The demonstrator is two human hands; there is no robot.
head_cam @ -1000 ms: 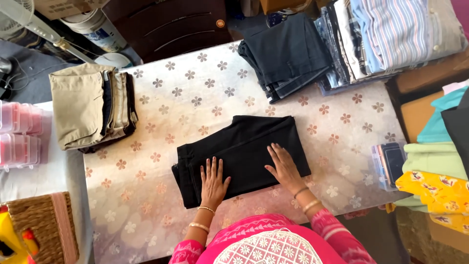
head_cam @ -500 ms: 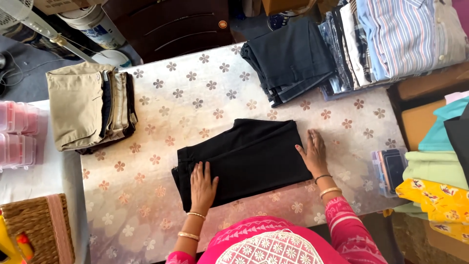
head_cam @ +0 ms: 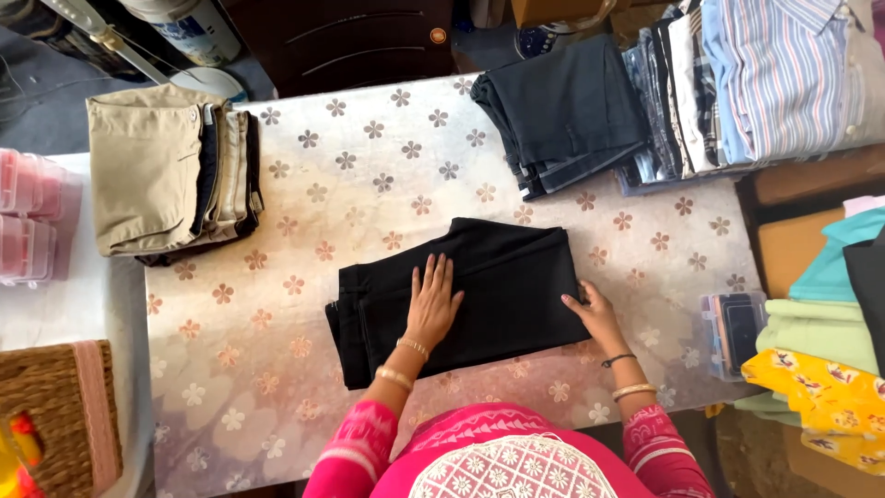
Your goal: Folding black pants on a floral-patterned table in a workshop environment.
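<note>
Your left hand (head_cam: 431,304) lies flat, fingers spread, on the black pants (head_cam: 461,295) to hold the fold down, while your right hand (head_cam: 595,315), fingers together, tucks their right edge near the table's (head_cam: 369,166) front edge.

Single head cam, looked almost straight down from above the person onto the table (head_cam: 369,166), fairly close; no second view, so no overlap.

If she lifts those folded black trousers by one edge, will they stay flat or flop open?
Probably flop: the black trousers are soft cloth in loose layers, flattened only by the left hand. Likely light. The right hand at their edge could probably slide them over the smooth flowered table cover.
</note>
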